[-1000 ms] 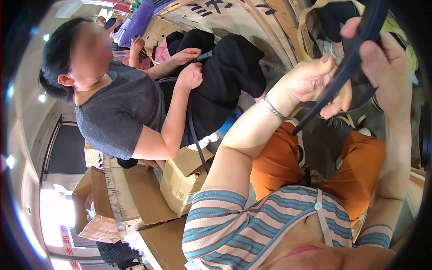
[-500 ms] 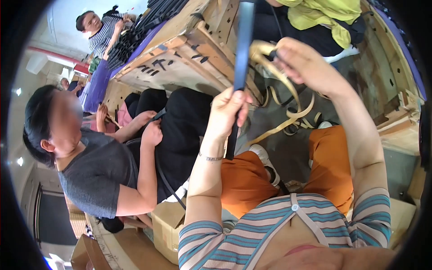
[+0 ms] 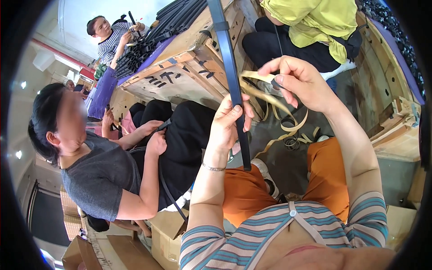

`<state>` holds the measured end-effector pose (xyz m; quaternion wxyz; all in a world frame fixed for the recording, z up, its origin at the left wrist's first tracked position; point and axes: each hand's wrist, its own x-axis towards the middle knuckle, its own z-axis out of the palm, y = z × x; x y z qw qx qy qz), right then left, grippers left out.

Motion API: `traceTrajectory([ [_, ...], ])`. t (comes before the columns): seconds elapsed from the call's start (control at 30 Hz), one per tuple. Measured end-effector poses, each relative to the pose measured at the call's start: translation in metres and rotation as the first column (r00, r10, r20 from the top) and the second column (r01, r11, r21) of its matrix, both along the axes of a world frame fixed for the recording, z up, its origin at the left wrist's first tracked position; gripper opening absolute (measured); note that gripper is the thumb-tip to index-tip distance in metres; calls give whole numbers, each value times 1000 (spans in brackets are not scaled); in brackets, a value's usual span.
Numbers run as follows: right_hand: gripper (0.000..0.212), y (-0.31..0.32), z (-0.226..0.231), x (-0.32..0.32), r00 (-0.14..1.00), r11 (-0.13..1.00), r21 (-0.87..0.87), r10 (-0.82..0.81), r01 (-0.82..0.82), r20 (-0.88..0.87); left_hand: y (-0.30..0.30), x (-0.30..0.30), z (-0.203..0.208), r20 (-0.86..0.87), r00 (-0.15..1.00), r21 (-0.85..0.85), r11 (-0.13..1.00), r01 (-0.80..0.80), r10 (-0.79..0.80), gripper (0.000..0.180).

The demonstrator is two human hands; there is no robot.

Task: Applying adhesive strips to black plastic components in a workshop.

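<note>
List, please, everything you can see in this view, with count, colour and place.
long strip: one, dark blue-black, upright at centre, gripped by the left hand
backing tape: one, tan, curling from the right hand toward the floor
wooden crates: at least two, brown, upper centre and right
stacked strips: many, black, on the purple-covered crate, upper left
cardboard boxes: several, brown, lower left
co-workers: three, seated at left, top left and top
left hand: shut on the strip
right hand: pinching the tape
</note>
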<state>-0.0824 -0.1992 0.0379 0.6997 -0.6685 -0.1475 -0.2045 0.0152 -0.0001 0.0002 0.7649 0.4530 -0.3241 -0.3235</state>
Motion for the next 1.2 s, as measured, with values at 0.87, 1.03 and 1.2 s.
traceTrajectory([
  [0.87,15,7,-4,8,994,996,-51,-70,75,84,0,-24,1,140,989,160,987,29,-51,19],
  [1.03,15,6,-4,9,997,998,-36,-39,42,68,0,-24,1,148,988,157,987,27,-51,19],
  [1.2,15,4,-4,9,995,996,-57,-68,73,78,0,-24,1,143,989,184,983,9,-35,19],
])
